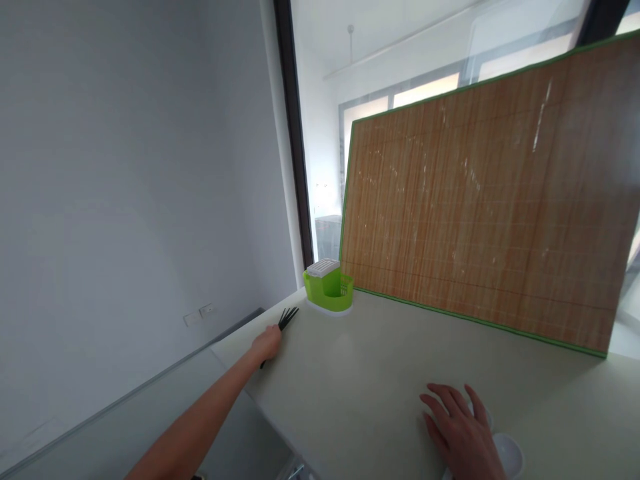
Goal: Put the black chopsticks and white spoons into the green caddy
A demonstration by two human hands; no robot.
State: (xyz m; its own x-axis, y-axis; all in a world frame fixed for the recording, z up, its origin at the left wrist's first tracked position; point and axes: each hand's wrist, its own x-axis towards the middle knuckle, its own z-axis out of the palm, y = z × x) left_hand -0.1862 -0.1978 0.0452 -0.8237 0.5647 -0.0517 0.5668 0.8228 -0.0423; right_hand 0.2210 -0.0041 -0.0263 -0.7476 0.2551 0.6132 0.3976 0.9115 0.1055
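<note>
Between the left hand [267, 343] and the right hand [465, 433], the white tabletop [360, 380] gives a wide open lane, running from the near edge to the far side. There the bamboo mat [480, 207] stands upright, blocking passage beyond the middle and right. At the far left, the green utensil caddy [316, 291] closes the corner; the black sticks [287, 319] in the left hand point toward it, a short gap remaining. The grey wall [150, 167] bounds the left. Near right, white rounded dishes [509, 455] obstruct the surface beneath and beside the right hand.
</note>
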